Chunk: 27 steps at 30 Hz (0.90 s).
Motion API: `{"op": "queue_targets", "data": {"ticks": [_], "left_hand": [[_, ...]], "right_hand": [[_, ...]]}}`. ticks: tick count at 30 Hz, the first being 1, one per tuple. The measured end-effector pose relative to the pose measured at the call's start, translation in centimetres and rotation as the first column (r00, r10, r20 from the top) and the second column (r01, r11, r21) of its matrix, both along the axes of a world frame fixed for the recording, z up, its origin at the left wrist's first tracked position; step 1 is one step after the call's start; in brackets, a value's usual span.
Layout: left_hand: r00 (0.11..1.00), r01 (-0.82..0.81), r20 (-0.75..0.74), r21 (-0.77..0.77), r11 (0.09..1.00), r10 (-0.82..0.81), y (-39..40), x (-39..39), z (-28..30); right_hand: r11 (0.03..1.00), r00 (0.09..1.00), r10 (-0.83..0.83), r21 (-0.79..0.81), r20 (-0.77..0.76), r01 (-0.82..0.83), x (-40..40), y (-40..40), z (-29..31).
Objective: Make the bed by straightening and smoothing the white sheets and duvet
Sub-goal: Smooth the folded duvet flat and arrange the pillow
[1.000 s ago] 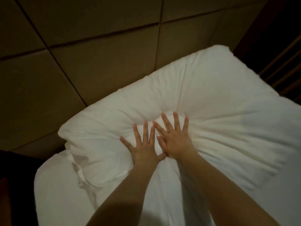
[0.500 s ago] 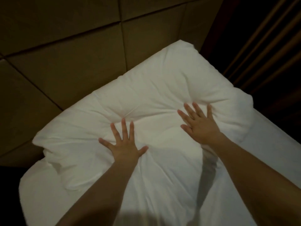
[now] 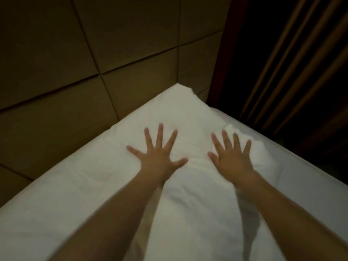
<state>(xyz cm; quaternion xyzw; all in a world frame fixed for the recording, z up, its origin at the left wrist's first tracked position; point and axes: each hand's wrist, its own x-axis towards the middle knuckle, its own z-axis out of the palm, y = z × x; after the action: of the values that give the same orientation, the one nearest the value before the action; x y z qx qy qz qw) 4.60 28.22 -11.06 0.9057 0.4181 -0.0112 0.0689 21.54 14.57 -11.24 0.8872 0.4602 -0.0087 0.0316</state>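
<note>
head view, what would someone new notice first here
Two bare hands, the left hand and the right hand, lie flat with fingers spread on the white duvet, mid-frame. The bedding runs to a corner at the padded brown headboard, with dark slats at right.

left hand (image 3: 159, 159) on duvet (image 3: 188, 204), left of right hand (image 3: 231, 159) (both flat, apart) | duvet on bed | padded wall (image 3: 94, 63) behind | slatted panel (image 3: 301, 63) right
</note>
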Motion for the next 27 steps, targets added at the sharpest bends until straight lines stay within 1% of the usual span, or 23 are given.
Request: {"op": "queue_targets", "data": {"ticks": [2,4,5,7,9,11,13,14,17,19,21,23,27], "left_hand": [[0.997,-0.032,-0.064,0.026,0.999,0.034,-0.6,0.6,-2.8],[0.992,-0.056,-0.116,0.019,0.998,0.058,-0.6,1.5,-3.9],[0.988,-0.065,-0.137,0.021,0.998,0.067,-0.4,1.8,-3.8],[0.988,-0.055,-0.139,0.052,0.997,0.062,0.3,2.4,-3.0],[0.997,-0.038,-0.063,0.083,0.996,0.043,2.4,4.2,-1.2],[0.998,-0.036,0.054,0.138,0.99,0.029,5.1,7.2,1.0],[0.982,-0.079,0.181,0.165,0.983,0.049,7.0,9.7,1.1],[0.978,-0.097,0.199,0.159,0.983,0.064,7.2,10.5,0.0],[0.988,-0.118,0.13,0.276,0.954,0.084,6.7,11.5,-7.2],[0.99,-0.101,0.121,0.292,0.951,0.068,6.8,12.7,-10.6],[0.995,-0.049,0.103,0.29,0.956,0.02,7.4,13.6,-11.7],[0.998,-0.008,0.066,0.294,0.956,-0.012,8.0,13.8,-12.2],[1.0,0.002,0.002,0.264,0.965,-0.003,8.0,14.0,-13.3]], "right_hand": [[0.995,1.0,-0.001,-0.095,-0.009,0.0,-0.1,-0.7,-3.1],[0.991,0.999,-0.021,-0.136,-0.049,0.014,0.7,0.0,-4.2],[0.989,0.999,-0.02,-0.148,-0.051,0.012,1.1,0.4,-4.2],[0.996,0.998,-0.014,-0.09,-0.058,0.009,1.3,1.0,-3.6],[0.999,0.998,0.013,0.045,-0.061,-0.01,1.4,2.3,-2.4],[0.986,0.999,0.049,0.162,-0.017,-0.045,1.9,3.7,-1.0],[0.984,1.0,0.014,0.179,-0.017,-0.011,2.9,4.3,-1.0],[0.986,0.999,-0.031,0.164,-0.038,0.037,3.4,4.2,-2.1],[0.981,0.981,-0.175,0.066,-0.082,0.181,3.8,3.0,-7.1],[0.968,0.958,-0.251,-0.01,-0.137,0.252,4.1,2.8,-9.5],[0.964,0.949,-0.268,-0.047,-0.169,0.263,4.2,3.3,-10.7],[0.965,0.951,-0.261,-0.059,-0.165,0.254,4.0,3.6,-11.5],[0.96,0.944,-0.278,-0.024,-0.175,0.279,3.6,3.6,-12.7]]}}
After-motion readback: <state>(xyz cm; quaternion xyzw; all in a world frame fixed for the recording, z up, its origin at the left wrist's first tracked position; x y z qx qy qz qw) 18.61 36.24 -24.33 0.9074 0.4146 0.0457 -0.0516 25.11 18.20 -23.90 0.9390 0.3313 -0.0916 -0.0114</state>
